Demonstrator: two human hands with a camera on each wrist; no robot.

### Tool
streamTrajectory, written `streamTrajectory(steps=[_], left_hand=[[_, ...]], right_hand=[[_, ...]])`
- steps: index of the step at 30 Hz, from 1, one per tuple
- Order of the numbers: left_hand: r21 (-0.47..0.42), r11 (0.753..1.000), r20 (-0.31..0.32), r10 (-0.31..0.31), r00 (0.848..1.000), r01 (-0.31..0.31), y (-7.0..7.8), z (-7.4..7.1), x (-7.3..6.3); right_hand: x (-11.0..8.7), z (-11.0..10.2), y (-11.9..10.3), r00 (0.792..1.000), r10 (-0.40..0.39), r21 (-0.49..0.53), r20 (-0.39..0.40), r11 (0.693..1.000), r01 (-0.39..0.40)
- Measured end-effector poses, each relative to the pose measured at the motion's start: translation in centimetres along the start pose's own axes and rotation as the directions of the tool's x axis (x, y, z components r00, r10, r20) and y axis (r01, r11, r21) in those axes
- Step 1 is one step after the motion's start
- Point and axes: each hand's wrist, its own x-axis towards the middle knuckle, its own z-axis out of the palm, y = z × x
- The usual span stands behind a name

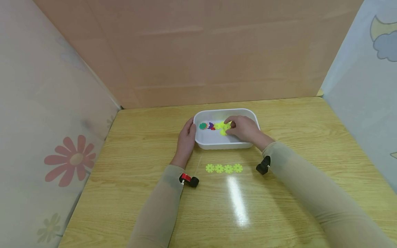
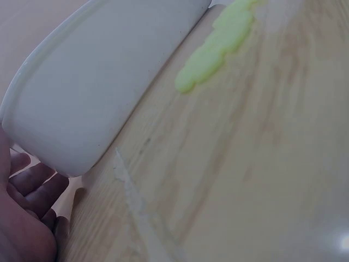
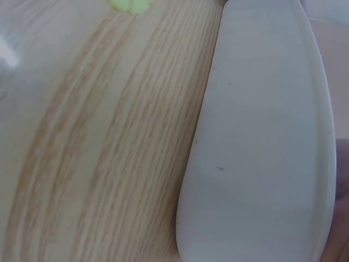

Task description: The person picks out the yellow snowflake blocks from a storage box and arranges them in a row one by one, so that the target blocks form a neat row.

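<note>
A white plastic tray (image 1: pixel 224 146) sits on the table with small toothed plastic discs inside. My left hand (image 1: pixel 186 137) holds the tray's left end, thumb by the rim; in the left wrist view its fingers (image 2: pixel 41 191) bend around the outer wall. Reaching over the right side, my right hand (image 1: pixel 245 128) has thumb and index fingertips around a yellow snowflake disc (image 1: pixel 227 126) in the yellow pile. The right wrist view shows mostly the tray's outer wall (image 3: pixel 256 136), which hides those fingertips. In front of the tray lies a row of several yellow snowflake discs (image 1: pixel 224 168).
Left of the yellow pile, the tray holds a green disc (image 1: pixel 203 126) and a purple disc (image 1: pixel 211 125), with red ones beside them. The wooden table (image 1: pixel 139 165) ends at a brown back panel (image 1: pixel 201 51). Pale decorated walls (image 1: pixel 31 86) flank both sides.
</note>
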Motion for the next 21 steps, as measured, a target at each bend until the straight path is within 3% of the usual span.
streamTrajectory(steps=[7,21], left_hand=[[0.011,1.000,0.003,-0.002,1.000,0.002,0.0,0.1,-0.1],[-0.003,1.000,0.010,0.001,1.000,-0.001,-0.3,-0.2,0.0]], right_hand=[[-0.6,-0.5,-0.5,0.997,-0.002,0.049,-0.074,0.999,0.006],[-3.7,-2.2,-1.6,0.970,-0.100,0.116,-0.221,0.985,0.128]])
